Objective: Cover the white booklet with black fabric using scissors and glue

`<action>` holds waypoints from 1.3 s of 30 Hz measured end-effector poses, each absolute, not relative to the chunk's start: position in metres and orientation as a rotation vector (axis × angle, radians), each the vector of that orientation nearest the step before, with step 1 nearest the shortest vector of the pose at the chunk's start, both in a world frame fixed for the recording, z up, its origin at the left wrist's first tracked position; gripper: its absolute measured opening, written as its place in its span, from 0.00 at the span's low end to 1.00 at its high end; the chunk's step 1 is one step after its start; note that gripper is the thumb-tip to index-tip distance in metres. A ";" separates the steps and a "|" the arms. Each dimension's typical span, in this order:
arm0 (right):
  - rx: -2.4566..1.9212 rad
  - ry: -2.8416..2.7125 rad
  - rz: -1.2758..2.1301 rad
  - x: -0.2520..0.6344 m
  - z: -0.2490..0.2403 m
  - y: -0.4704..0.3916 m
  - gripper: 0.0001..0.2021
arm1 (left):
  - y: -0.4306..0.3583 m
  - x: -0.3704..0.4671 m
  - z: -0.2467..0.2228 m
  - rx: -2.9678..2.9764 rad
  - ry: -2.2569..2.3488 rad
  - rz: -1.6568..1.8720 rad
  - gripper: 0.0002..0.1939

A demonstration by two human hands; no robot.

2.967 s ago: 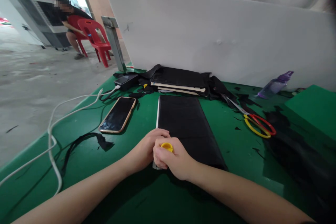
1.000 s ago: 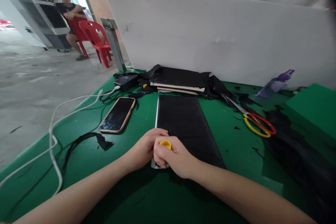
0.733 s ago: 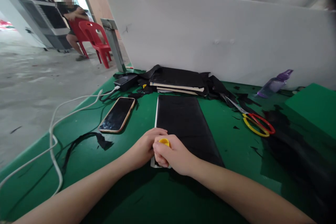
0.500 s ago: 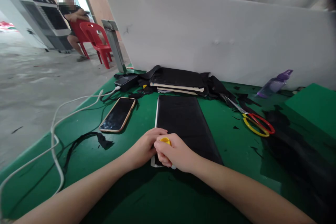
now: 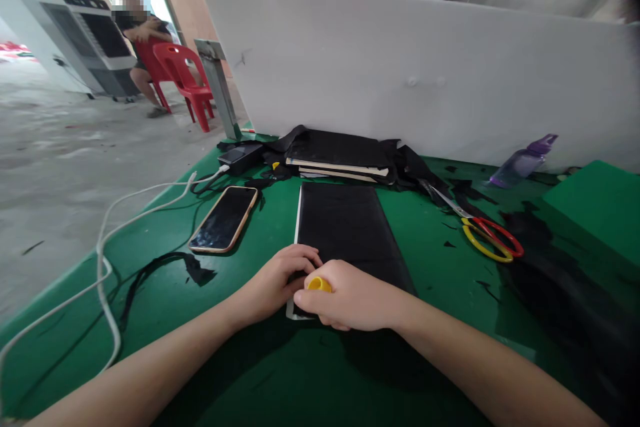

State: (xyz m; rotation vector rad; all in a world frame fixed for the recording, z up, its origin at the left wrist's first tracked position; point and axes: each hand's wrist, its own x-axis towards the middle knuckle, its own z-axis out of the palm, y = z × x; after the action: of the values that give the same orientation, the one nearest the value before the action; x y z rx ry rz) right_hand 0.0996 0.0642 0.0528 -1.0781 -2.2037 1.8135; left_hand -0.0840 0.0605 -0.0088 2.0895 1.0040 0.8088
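A black-covered panel (image 5: 345, 217) with a pale strip along its left edge lies flat before me on the green table. My left hand (image 5: 273, 285) rests at the panel's near left edge, fingers slightly bent and apart, holding nothing. Beside it, my right hand (image 5: 357, 297) is wrapped round a yellow tube (image 5: 319, 284) with a hollow upper end. The tube's lower part is hidden by the hand, above the panel's near end.
Past the panel is a stack of black-covered boards (image 5: 340, 147) with black scraps. A phone (image 5: 225, 219) and white cable (image 5: 103, 233) lie left. Scissors (image 5: 490, 237), black fabric (image 5: 565, 280) and a purple bottle (image 5: 523, 163) are right. A white partition (image 5: 400, 73) stands behind; a person (image 5: 145, 30) sits far left.
My right hand has shifted slightly right and toward me, with the yellow tube in its grip. A small gap shows between the hands. My left hand stays almost in place.
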 end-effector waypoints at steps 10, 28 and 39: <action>-0.502 -1.286 1.756 0.092 0.053 0.072 0.11 | 0.070 -0.089 -0.008 2.100 1.006 0.715 0.05; -0.594 -1.636 1.697 0.056 0.015 0.053 0.13 | 0.077 -0.099 -0.022 2.285 1.026 0.905 0.15; -0.711 -1.725 1.711 0.060 0.016 0.045 0.11 | 0.080 -0.098 -0.030 2.303 1.059 0.909 0.14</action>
State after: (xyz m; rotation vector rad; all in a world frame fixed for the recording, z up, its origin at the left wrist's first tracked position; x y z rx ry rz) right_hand 0.0596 0.0449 0.0160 -0.7114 -1.7250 1.7114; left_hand -0.0979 0.0796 -0.0298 2.3029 1.0589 0.9086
